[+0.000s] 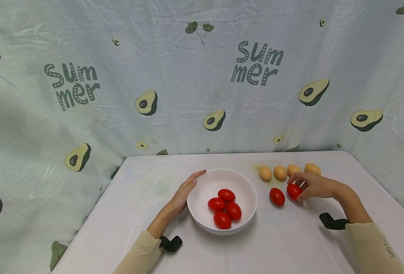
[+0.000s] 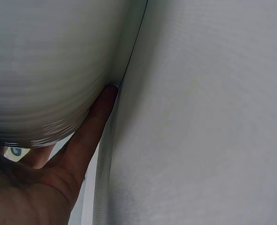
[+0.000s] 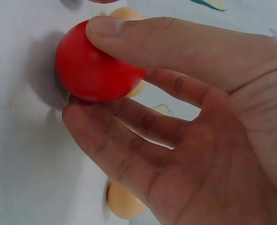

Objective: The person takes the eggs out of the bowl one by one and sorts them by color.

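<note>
A white bowl (image 1: 202, 222) with several red eggs (image 1: 222, 220) in it stands mid-table. My left hand (image 1: 181, 194) rests along the bowl's left side, its fingers reaching to the far rim. In the left wrist view, one straight finger (image 2: 89, 133) touches the bowl's outer wall (image 2: 49, 61). To the right, my right hand (image 1: 313, 185) pinches a red egg (image 1: 293, 192) between thumb and fingers. The right wrist view shows the thumb on one side of this red egg (image 3: 94, 70) and fingers on the other. Another red egg (image 1: 277, 197) lies just left of it.
Several tan eggs (image 1: 280, 172) lie in a row at the back right of the white-covered table (image 1: 256, 251), just beyond the right hand. Behind the table hangs a printed cloth (image 1: 178, 76) with avocados. A black strap piece (image 1: 333, 221) sticks out at the right wrist.
</note>
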Motion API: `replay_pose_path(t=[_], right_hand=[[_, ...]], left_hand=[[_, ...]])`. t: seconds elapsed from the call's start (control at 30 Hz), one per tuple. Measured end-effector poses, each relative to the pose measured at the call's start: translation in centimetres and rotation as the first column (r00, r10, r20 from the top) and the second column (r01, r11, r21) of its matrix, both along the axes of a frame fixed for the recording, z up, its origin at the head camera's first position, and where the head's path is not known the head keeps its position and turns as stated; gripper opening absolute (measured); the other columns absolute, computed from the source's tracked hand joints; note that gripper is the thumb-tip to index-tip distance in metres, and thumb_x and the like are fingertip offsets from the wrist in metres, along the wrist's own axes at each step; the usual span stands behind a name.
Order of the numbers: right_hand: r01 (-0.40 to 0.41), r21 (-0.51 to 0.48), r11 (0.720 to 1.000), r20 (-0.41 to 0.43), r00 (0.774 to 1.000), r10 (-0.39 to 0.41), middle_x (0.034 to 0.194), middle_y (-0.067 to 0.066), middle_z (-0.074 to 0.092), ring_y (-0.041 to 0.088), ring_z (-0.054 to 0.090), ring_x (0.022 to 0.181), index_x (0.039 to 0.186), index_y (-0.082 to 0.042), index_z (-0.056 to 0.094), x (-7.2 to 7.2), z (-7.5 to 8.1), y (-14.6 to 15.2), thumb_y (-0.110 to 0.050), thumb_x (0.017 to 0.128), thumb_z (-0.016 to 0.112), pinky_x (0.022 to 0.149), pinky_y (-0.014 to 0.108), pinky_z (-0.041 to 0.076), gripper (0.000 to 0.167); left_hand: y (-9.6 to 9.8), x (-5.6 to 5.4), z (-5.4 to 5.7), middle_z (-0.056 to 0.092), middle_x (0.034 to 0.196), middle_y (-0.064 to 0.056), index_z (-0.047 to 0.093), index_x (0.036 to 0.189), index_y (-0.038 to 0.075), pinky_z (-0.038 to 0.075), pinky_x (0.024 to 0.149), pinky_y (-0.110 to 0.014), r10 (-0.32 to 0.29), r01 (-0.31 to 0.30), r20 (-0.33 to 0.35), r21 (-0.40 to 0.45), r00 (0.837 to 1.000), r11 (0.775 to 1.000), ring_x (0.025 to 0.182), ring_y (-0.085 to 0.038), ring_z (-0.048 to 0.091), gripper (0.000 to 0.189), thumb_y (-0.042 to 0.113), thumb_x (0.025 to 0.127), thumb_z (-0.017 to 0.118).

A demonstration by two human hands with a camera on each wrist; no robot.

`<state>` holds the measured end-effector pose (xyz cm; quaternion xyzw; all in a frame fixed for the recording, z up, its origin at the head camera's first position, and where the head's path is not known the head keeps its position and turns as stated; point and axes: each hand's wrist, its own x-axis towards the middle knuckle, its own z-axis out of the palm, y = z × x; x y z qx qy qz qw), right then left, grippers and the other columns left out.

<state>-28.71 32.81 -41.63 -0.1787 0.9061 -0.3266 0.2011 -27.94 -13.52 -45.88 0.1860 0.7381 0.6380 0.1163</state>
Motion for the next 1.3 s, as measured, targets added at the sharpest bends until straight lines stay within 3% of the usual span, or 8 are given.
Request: replay_pose_path(t=[0.5,1.3], right_hand=[[0.003,0.023,1.000,0.041,0.999,-0.004,0.121,0.013,0.063,0.026,0.058,0.111,0.139,-0.005,0.053,-0.20,-0.16,-0.06,-0.015,0.080,0.082,0.086,0.044,0.058,0.066],[-0.013,0.004,1.000,0.055,0.998,0.012,0.124,0.016,0.063,0.028,0.058,0.114,0.137,-0.001,0.052,-0.09,0.29,0.06,-0.012,0.082,0.080,0.086,0.045,0.060,0.063]], left_hand=[[0.06,0.03,-0.03,0.032,0.169,-0.002,0.038,0.160,0.020,0.027,0.128,-0.050,0.015,-0.015,0.003,0.001,1.000,1.000,0.157,-0.026,0.031,0.049,0.028,0.113,0.026],[0.21,-0.11,-0.04,0.029,0.171,-0.006,0.035,0.161,0.018,0.028,0.127,-0.052,0.003,-0.003,0.002,0.005,1.000,1.000,0.157,-0.031,0.030,0.050,0.029,0.113,0.025]])
